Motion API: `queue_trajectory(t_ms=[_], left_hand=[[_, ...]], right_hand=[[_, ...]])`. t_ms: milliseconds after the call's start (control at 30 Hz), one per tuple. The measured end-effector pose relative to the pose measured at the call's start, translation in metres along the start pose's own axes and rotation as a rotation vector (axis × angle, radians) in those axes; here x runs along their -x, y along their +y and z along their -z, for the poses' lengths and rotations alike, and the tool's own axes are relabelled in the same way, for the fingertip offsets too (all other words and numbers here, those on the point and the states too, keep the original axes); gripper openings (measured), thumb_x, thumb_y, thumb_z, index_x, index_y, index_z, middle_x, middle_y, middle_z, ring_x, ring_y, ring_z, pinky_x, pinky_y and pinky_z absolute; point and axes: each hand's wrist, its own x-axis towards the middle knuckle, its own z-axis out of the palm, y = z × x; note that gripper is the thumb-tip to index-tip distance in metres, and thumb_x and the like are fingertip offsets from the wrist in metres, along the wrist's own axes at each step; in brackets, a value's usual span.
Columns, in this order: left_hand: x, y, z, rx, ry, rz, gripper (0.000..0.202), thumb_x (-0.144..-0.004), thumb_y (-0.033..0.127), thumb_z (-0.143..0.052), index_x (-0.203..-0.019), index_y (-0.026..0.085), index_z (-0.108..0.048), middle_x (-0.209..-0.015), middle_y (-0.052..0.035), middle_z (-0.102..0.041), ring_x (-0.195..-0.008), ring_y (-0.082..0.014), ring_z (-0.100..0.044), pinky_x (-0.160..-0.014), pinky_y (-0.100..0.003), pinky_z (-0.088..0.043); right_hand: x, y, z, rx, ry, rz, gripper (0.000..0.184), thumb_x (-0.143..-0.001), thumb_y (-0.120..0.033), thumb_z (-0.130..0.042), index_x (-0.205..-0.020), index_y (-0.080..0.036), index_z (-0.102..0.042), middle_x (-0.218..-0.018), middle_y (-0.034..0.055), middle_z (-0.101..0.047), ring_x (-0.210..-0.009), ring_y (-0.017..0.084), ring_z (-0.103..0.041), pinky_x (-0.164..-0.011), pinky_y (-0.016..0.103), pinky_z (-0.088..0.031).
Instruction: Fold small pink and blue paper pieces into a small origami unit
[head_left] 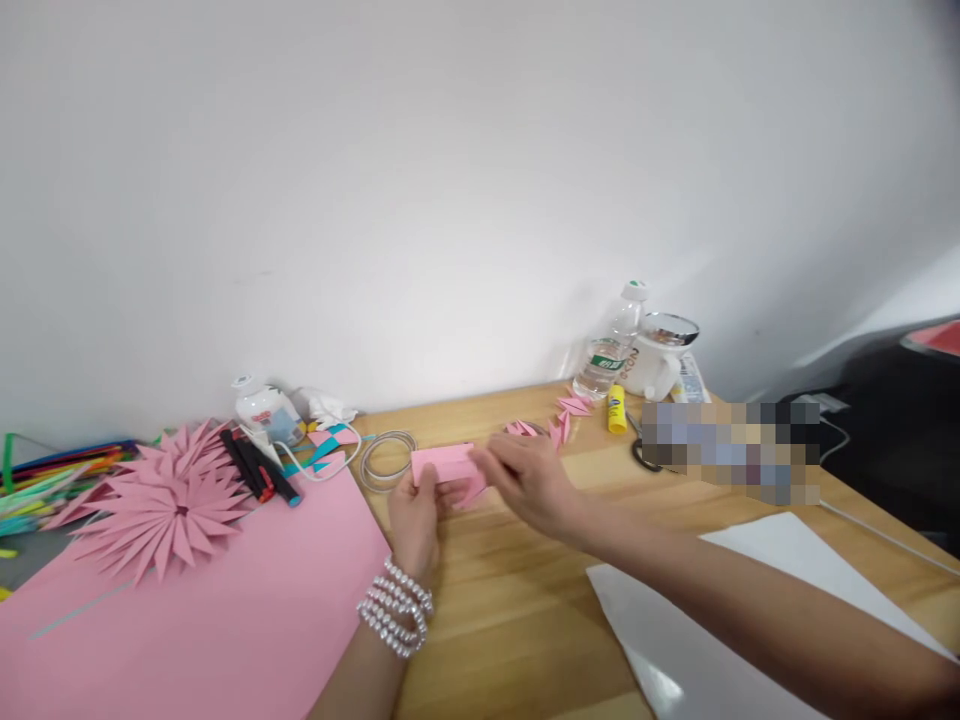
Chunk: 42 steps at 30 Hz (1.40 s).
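A small folded piece of pink paper (444,464) is held just above the wooden desk (510,590) near its middle. My left hand (414,520), with a pearl bracelet at the wrist, pinches the paper's left lower edge. My right hand (529,480) lies over the paper's right end, fingers curled on it. A few folded pink petals (559,418) lie just beyond my right hand.
A large pink sheet (187,620) and a pink paper flower (161,500) lie left, with markers (259,470), a wire coil (384,458) and coloured strips (52,480). At the back stand a water bottle (611,345), glue stick (616,410), white jug (660,360), scissors (641,450). White paper (750,620) lies right.
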Motion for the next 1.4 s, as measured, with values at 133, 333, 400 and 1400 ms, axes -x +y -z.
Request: queue_trajectory(t_ms=[133,333,400,1400], left_hand=[[0.005,0.005,0.001,0.022,0.034,-0.040,0.021,-0.071,0.025,-0.060,-0.084,0.009,-0.058,-0.064,-0.0076,-0.068,-0.059,-0.0201,-0.066,-0.056,-0.029,-0.053],[-0.001,0.006,0.004,0.005,-0.022,-0.022,0.024,-0.068,0.027,-0.064,-0.082,0.008,-0.060,-0.067,-0.0102,-0.070,-0.061,-0.0209,-0.066,-0.056,-0.028,-0.053],[-0.001,0.007,0.005,0.006,-0.026,-0.019,0.025,-0.067,0.029,-0.064,-0.081,0.009,-0.061,-0.066,-0.0095,-0.070,-0.060,-0.0205,-0.066,-0.055,-0.028,-0.053],[0.004,0.006,-0.001,0.070,-0.192,-0.003,0.035,-0.070,0.034,-0.063,-0.092,0.008,-0.066,-0.089,-0.0141,-0.069,-0.089,-0.0250,-0.062,-0.081,-0.037,-0.048]], right_hand=[[0.040,0.057,-0.003,0.254,-0.087,-0.271,0.025,-0.085,-0.034,-0.041,-0.074,-0.017,-0.056,-0.077,0.0058,-0.060,-0.064,0.015,-0.055,-0.050,0.023,-0.034],[0.045,0.079,-0.028,0.212,-0.207,-0.236,0.015,-0.082,-0.030,-0.047,-0.090,-0.019,-0.055,-0.095,0.0103,-0.057,-0.098,0.023,-0.051,-0.075,0.033,-0.043],[0.038,0.084,-0.034,0.143,-0.173,-0.201,0.016,-0.083,-0.030,-0.047,-0.089,-0.018,-0.055,-0.096,0.0095,-0.057,-0.095,0.021,-0.051,-0.077,0.032,-0.043],[0.003,0.107,-0.032,0.154,0.005,-0.288,0.024,-0.082,-0.033,-0.045,-0.094,-0.017,-0.059,-0.109,0.0139,-0.053,-0.106,0.029,-0.042,-0.089,0.049,-0.028]])
